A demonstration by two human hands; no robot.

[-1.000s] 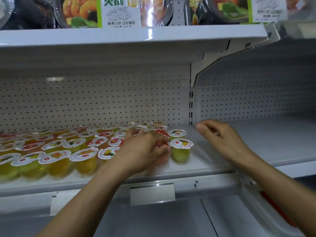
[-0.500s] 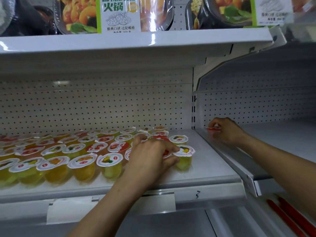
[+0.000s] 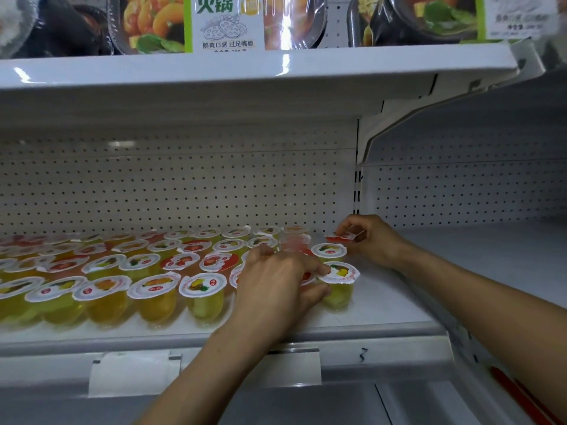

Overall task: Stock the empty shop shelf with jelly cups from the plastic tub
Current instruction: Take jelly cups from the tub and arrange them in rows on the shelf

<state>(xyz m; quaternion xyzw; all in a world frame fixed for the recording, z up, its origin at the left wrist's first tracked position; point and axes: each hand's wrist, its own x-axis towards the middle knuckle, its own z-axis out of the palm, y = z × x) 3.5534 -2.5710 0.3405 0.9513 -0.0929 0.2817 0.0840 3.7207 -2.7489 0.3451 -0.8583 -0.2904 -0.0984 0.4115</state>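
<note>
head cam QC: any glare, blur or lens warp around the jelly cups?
Head view: glare streaks on the upper shelf edge; far-left jelly cups smear soft, those by the left hand look sharp; the red cup pinched in the right hand is slightly blurred; shelf lines bow from the wide lens.
</note>
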